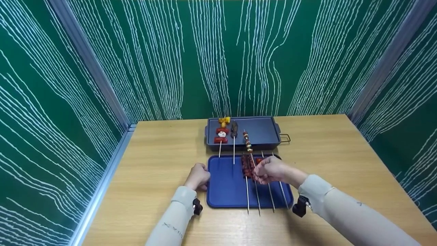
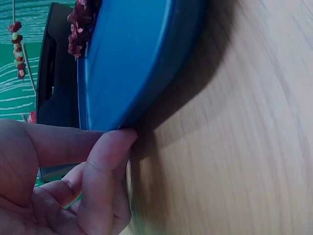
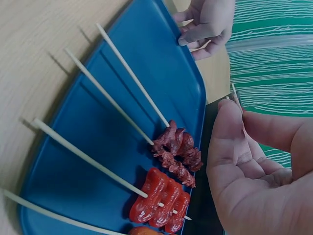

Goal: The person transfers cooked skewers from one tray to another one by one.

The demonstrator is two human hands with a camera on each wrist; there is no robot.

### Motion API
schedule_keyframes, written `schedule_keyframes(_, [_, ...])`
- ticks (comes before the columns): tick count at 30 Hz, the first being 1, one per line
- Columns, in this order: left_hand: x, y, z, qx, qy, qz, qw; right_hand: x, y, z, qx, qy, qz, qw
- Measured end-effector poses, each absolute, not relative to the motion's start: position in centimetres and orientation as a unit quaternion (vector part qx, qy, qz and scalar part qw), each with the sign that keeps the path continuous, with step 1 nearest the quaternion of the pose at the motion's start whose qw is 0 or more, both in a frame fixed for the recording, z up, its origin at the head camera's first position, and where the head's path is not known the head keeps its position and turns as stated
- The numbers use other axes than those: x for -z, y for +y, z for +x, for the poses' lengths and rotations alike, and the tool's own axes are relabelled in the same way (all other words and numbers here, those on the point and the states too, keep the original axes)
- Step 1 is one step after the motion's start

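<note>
My right hand pinches the stick of a skewer threaded with small red, brown and pale pieces, its loaded end pointing toward the dark grill pan. Thumb and forefinger meet on that stick in the right wrist view, where the food is hidden behind the hand. My left hand grips the left rim of a blue tray between thumb and fingers. On the tray lie two dark red meat skewers, a skewer with glossy red pieces and another with an orange-red piece.
At the pan's left lie a skewer of yellow, red and white pieces and a dark brown one, their sticks overhanging toward the tray. A wire handle juts from the pan's right side. Green patterned panels enclose the wooden table.
</note>
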State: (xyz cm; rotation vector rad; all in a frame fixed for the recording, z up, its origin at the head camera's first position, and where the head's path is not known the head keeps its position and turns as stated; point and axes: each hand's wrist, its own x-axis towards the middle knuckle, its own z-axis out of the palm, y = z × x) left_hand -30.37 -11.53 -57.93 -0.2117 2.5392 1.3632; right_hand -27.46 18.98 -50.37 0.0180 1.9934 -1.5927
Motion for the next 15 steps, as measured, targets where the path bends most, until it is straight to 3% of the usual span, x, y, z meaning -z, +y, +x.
schedule_keyframes(15, [58.0, -11.5, -30.5, -0.464, 0.875, -0.067, 0.123, 51.2, 18.8, -25.6, 0.555, 0.76, -0.026, 0.339])
